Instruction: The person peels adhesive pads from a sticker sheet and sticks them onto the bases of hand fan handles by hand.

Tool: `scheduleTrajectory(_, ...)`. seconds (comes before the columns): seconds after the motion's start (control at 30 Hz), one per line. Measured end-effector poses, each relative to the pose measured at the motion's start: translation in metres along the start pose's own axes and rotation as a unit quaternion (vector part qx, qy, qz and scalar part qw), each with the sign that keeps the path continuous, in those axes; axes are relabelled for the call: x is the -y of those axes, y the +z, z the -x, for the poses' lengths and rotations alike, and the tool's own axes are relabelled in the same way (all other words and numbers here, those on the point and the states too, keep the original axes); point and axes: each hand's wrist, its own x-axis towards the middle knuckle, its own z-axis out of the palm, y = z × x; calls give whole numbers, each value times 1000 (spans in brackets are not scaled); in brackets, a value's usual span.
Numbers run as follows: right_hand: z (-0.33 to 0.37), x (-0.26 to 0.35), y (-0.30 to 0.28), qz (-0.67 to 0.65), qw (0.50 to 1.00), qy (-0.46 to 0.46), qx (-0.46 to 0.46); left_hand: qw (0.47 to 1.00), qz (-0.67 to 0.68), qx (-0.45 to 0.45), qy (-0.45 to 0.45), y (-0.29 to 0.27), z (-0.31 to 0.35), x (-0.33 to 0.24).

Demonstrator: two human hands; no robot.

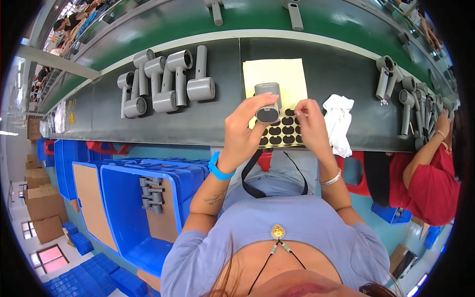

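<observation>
A person's left hand (247, 129), with a blue wristband, has its fingers wrapped around a grey plastic hair-dryer body (267, 103), its round end facing the viewer. The right hand (310, 123) pinches its fingers narrowly at the yellow paper sheet of black oval stickers (277, 84) lying on the dark worktop (198, 123). Peeling one sticker cleanly by its edge seems wise. Beside the sheet lies a white cloth (339, 121). Farther left, finished grey hair dryers (166, 84) lie grouped.
</observation>
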Motion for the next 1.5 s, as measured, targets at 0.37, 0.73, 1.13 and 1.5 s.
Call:
scheduleTrajectory(0.37, -5, 11, -27, -248, 968, -22, -42, 990, -123, -60, 38, -17, -4, -9)
scheduleTrajectory(0.73, 1, 8, -10, -287, 958, -10, 12, 933, -261, -247, 22, -20, -2, 80)
scheduleTrajectory(1.13, 5, 3, -10, -279, 960, 7, 29, 970, -63, -234, 19, -65, -34, 64)
scheduleTrajectory(1.5, 5, -3, -13, -294, 956, 18, 9, 931, -324, -164, 33, -36, -5, 79)
